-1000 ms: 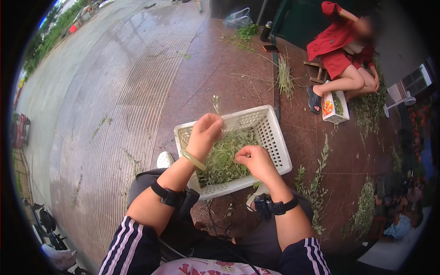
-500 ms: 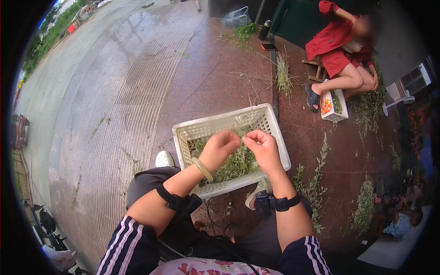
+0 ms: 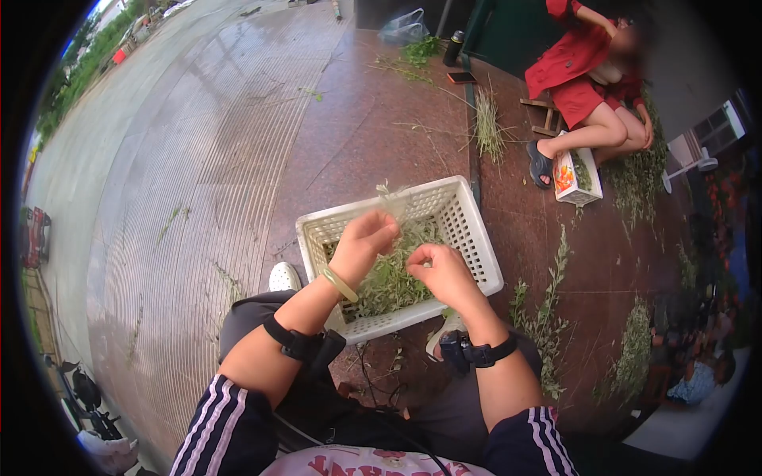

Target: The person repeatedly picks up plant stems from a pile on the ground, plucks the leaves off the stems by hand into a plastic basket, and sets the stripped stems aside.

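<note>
A white plastic basket [image 3: 397, 321] with slotted walls stands between my feet, partly filled with grey-green leafy herb sprigs [image 3: 397, 282]. Over its left half, my left hand [image 3: 367, 236] is closed in a pinch. A pale, blurred leafy sprig [image 3: 386, 198] rises from its fingertips. My right hand [image 3: 444, 271] hangs above the leaves on the right, thumb and forefinger pinched together; whatever lies between them is too small to make out. Both hands are apart.
Long leafy stalks [image 3: 544, 325] lie on the floor right of the basket. Beyond is a bundle of bare stems [image 3: 490, 127], with a phone [image 3: 461, 78] and a dark bottle [image 3: 453, 49]. A person in red [image 3: 583, 87] sits by a white box [image 3: 578, 186].
My hands were close together over the basket and have come apart. The left moved slightly left with the sprig; the right came lower and nearer to me.
</note>
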Available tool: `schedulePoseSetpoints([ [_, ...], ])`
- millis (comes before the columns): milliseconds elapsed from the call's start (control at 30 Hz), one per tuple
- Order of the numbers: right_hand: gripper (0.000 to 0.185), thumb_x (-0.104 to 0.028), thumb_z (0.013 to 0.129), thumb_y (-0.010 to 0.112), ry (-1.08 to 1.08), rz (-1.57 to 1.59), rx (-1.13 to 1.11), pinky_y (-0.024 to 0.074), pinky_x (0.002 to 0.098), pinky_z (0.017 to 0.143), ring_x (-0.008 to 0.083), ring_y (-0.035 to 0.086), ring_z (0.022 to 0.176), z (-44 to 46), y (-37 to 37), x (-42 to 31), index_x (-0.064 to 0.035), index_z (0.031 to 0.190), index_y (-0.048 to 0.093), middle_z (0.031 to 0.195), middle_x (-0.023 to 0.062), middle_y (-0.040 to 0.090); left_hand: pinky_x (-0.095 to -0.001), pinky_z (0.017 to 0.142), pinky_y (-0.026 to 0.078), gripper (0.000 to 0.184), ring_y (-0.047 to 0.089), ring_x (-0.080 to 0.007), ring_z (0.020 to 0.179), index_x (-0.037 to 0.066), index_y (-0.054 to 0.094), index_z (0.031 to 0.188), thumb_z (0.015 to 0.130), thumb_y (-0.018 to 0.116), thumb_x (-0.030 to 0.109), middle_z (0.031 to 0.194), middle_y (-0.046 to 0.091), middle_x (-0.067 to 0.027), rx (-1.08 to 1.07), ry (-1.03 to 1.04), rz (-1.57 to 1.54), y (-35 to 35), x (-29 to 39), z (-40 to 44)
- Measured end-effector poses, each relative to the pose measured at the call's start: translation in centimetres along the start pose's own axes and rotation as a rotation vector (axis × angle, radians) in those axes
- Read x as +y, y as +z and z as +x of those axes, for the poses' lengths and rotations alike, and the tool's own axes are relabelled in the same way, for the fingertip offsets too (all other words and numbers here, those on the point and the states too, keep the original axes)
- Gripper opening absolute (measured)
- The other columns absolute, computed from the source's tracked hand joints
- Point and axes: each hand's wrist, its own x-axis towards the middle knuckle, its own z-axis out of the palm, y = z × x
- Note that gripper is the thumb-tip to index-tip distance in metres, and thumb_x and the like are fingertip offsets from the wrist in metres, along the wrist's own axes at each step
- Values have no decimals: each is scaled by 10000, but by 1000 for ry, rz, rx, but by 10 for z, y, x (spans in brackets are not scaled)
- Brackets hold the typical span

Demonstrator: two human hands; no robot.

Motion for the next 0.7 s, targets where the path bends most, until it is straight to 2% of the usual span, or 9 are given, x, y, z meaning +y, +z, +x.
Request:
schedulePoseSetpoints([
  [33, 189, -154, 800, 627, -39, -3, 35, 439, 248, 633, 84, 555, 704, 0, 2, 5, 1, 908, 635, 802, 45, 649, -200, 596, 408, 53, 477, -50, 652, 60, 524, 865, 867, 563, 96, 745, 523, 35, -23, -4, 46, 0, -2, 0],
  [133, 213, -162, 805, 629, -109, 243, 203, 446, 250, 644, 87, 551, 706, 8, 0, 11, 11, 929, 635, 801, 28, 642, -197, 599, 403, 50, 466, -46, 656, 55, 522, 871, 868, 557, 90, 749, 515, 38, -97, -17, 175, 3, -9, -2],
  [167, 197, -168, 823, 621, -132, 439, 215, 429, 226, 607, 63, 531, 679, 11, 0, 13, 9, 909, 633, 778, 9, 623, -195, 599, 401, 47, 463, -44, 660, 53, 521, 872, 869, 553, 87, 753, 513, 39, -124, -24, 214, 5, -12, -3],
  [267, 225, -205, 804, 627, -20, 648, 162, 444, 241, 693, 85, 568, 765, 9, -8, 3, 11, 863, 634, 815, 40, 641, -194, 603, 399, 49, 462, -41, 677, 44, 517, 877, 867, 553, 76, 770, 507, 37, -204, -50, 284, 11, -12, -10],
  [433, 195, -174, 798, 623, -69, 607, 128, 438, 236, 667, 80, 560, 725, 12, -3, 11, 16, 838, 629, 775, 42, 639, -200, 611, 405, 90, 468, -45, 684, 38, 514, 881, 861, 578, 98, 767, 505, 35, -220, -12, 334, 11, -21, -9],
  [533, 192, -168, 793, 625, -82, 551, 144, 439, 241, 654, 83, 561, 713, 12, -3, 13, 18, 837, 627, 765, 47, 640, -204, 616, 411, 118, 470, -45, 685, 37, 509, 877, 865, 586, 126, 772, 510, 35, -131, 64, 292, 13, -17, -8],
  [700, 187, -173, 795, 622, -74, 474, 148, 440, 246, 643, 83, 557, 704, 10, -2, 11, 12, 823, 626, 763, 47, 642, -206, 608, 411, 149, 468, -48, 679, 37, 515, 852, 870, 588, 166, 756, 510, 31, -101, 27, 300, 7, -15, -5],
])
